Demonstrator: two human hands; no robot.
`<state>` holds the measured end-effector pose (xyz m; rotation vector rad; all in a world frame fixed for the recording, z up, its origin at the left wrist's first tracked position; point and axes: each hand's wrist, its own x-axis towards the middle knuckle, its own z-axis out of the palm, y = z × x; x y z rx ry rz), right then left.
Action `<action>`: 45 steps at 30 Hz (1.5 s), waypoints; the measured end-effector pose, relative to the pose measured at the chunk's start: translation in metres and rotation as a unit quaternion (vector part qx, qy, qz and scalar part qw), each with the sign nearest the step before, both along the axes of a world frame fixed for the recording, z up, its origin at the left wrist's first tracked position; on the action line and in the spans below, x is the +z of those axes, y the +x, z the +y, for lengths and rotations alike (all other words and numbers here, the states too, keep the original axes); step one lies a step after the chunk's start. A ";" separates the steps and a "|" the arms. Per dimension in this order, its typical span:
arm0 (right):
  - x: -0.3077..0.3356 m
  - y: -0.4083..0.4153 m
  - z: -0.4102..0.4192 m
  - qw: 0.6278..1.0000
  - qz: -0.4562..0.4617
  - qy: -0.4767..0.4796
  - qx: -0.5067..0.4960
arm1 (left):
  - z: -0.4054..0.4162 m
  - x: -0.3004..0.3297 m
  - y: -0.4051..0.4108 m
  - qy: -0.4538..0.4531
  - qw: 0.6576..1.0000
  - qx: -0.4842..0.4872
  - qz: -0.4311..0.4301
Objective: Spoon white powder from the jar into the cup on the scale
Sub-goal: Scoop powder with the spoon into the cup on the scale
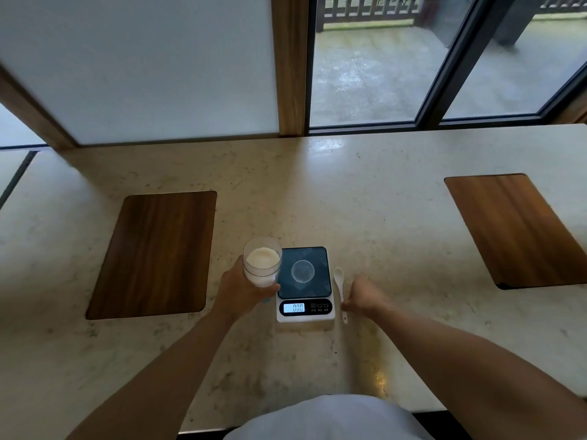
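In the head view, a person stands at a pale marble counter [365, 192] in front of a window. A small digital kitchen scale [305, 284] lies on the counter close to the person's body. Its dark platform carries a small clear cup [302, 270], which stands upright near the middle of the platform and looks empty. The display [298, 308] at the near edge of the scale shows 0.00.

The left hand [236, 289] is wrapped around a clear jar [262, 262] and holds it at its lower part, just beside the left edge of the scale. The jar has no lid on it, and white powder [262, 257] fills most of it. Whether the jar touches the counter or is lifted a little cannot be told.

A white plastic spoon [340, 289] lies on the counter just beside the right edge of the scale, with its bowl pointing away from the person. The right hand [362, 295] is at the handle of the spoon, fingers curled and narrow, and the fingertips seem to touch the handle; if they already pinch it cannot be told.

Two dark wooden boards lie on the counter, one [152, 254] at the left and one [514, 228] far at the right.
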<state>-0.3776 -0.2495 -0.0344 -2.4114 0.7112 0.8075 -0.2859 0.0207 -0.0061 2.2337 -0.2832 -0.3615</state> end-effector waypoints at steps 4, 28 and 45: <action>-0.004 0.001 0.004 1.000 0.004 -0.001 -0.015 | 0.001 0.004 -0.001 -0.005 1.000 -0.001 0.004; -0.006 0.004 -0.010 0.996 -0.023 0.024 -0.078 | 0.000 0.024 -0.006 0.026 1.000 -0.006 0.004; 0.062 0.038 0.005 0.954 -0.278 0.111 -0.007 | 0.002 0.020 0.000 0.035 0.998 -0.042 0.030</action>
